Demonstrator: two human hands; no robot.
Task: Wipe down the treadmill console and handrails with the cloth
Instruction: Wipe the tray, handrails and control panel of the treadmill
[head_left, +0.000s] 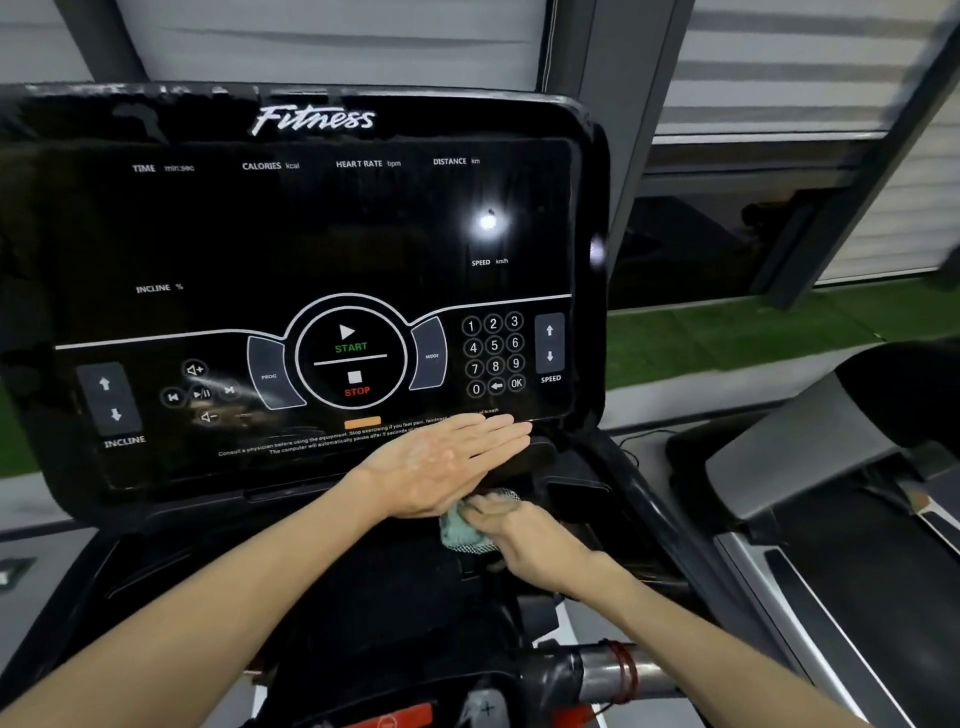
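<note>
Grey slatted shutters and a strip of green turf form the far background, and a second treadmill (810, 457) stands at the right. At the centre, the black glossy console (311, 234) tilts back toward the viewer, its display dark, with the START/STOP dial (351, 358) in the middle and the number keypad (493, 355) to its right. The left hand (441, 462) lies flat and released, fingers extended together, along the lower right edge of the console panel just below the keypad; it grasps nothing. Judged from its position, this hand steadies the body or braces against the panel while the other hand works. The right hand (511, 530) sits directly beneath it, clenched around a bunched pale-green cloth (462, 527), with mesh texture visible at the cloth's edges. The cloth is pressed into the recessed tray area (576, 493) below the console panel, near its right side. Bunching the cloth probably lets it reach into that recess, where a flat pass would not seat. A metal handrail grip (618, 670) with red bands crosses the near foreground, well apart from both hands, and appears not yet addressed. Smears remain visible on the left part of the console near the audio buttons (200, 392), which suggests the wipe is only partly complete.
</note>
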